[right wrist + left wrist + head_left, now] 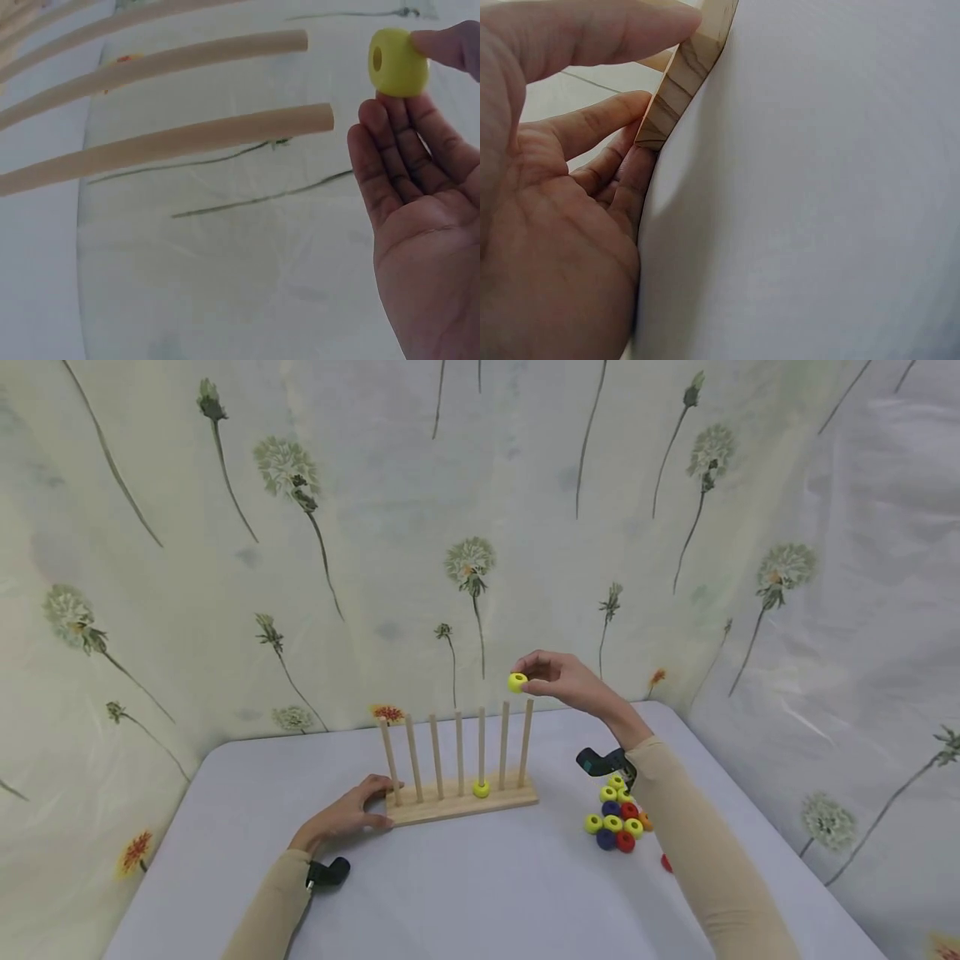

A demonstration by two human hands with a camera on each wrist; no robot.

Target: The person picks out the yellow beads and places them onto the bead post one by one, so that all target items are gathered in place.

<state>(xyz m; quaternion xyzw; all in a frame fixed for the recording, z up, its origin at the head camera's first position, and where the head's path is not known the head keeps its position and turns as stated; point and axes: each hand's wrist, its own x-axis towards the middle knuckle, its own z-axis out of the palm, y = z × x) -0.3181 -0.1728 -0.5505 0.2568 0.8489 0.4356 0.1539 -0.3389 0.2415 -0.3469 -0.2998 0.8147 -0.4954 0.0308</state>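
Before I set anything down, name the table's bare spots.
Free: the table left of the left hand, the strip between peg rack and loose beads, and the near stretch between the sleeves. Crowded: among those beads, and where that hand grips the rack.

The right hand (pixel 431 232) pinches a yellow bead (pixel 405 67) between thumb (pixel 454 45) and fingers (pixel 439 133), near the tips of wooden pegs (pixel 172 146), before a stem-printed cloth (pixel 225 285).
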